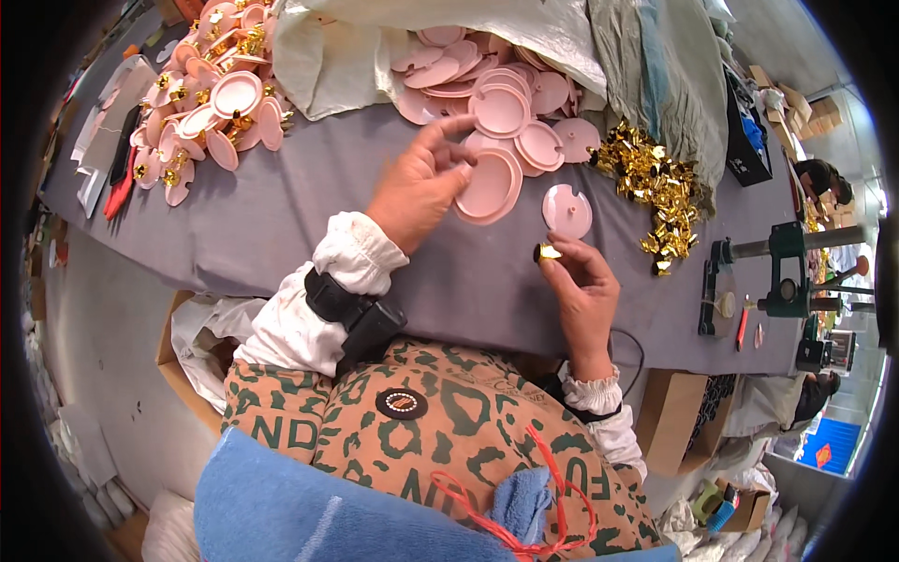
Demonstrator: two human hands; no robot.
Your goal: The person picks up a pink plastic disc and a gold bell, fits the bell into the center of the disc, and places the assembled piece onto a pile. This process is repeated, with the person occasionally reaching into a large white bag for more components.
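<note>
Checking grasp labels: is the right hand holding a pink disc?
No, the right hand pinches a small gold clip; the nearest pink disc lies apart on the table.

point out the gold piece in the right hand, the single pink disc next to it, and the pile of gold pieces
gold piece [547,252], head view, its shiny face.
single pink disc [567,211], head view, its middle.
pile of gold pieces [651,183], head view, heap's centre.

A grey surface [281,225] carries everything. A heap of gold clips [655,187] lies on it; left of that heap spread loose pink discs [506,122], one single disc [567,210] just beside it.
</note>
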